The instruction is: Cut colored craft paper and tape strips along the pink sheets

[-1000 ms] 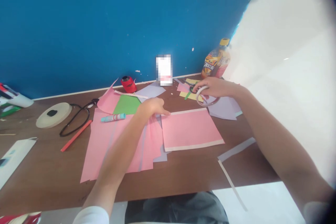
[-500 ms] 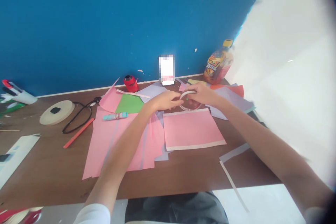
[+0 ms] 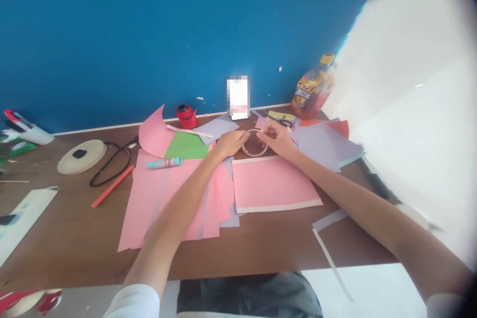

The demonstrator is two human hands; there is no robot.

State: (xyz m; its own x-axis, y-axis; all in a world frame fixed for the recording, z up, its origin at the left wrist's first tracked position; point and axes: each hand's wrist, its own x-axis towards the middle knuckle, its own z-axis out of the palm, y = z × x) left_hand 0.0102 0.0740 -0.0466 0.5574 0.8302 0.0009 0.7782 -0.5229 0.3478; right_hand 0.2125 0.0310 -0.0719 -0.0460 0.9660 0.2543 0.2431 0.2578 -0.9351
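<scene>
Head view: left hand and right hand grip, clamped together on a thin white tape roll, hold it above the brown wooden desk, just behind a rectangular pink paper sheet already edged with pale strips.

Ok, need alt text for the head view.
Left hand and right hand hold a thin translucent tape roll above a pink paper sheet on a brown wooden table. A green paper sheet, a blue glue stick and a red spool lie nearby.

The tape roll is behind a paper sheet, right of a glue stick.
</scene>
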